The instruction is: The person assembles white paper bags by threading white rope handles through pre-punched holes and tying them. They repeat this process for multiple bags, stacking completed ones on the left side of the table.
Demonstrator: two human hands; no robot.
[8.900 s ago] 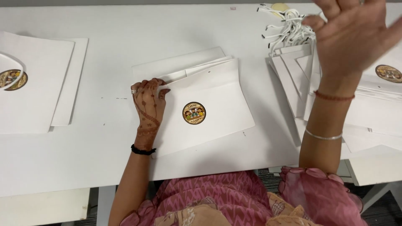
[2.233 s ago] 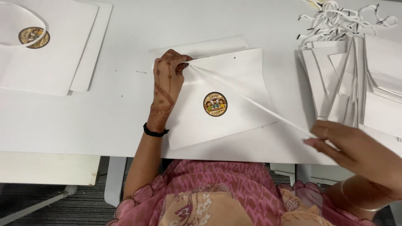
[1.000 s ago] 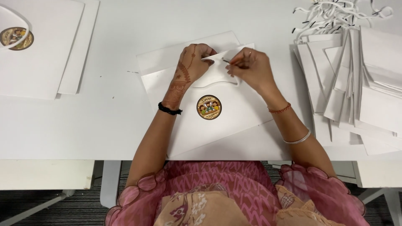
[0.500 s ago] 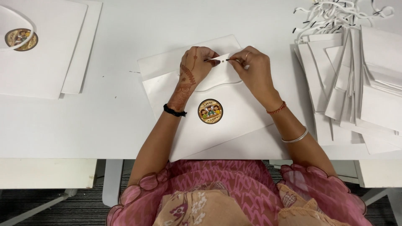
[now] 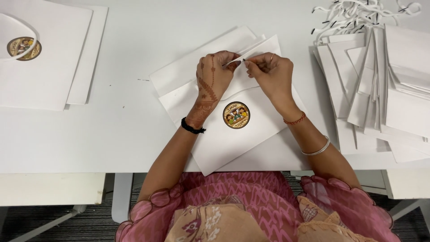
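Cord-threading step: left hand (image 5: 214, 74) pins bag (image 5: 251, 134) top flat on worktop (image 5: 112, 134), right hand (image 5: 271, 71) pinches cord tip (image 5: 244, 59) at its edge; next likely needs steady feed through the hole.

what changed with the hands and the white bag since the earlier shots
The right hand, earlier raised at the far right, came in to the top edge of the white paper bag and now pinches a dark-tipped cord end opposite the left hand. The left hand stayed on the bag; the stacks at left and right look unchanged.
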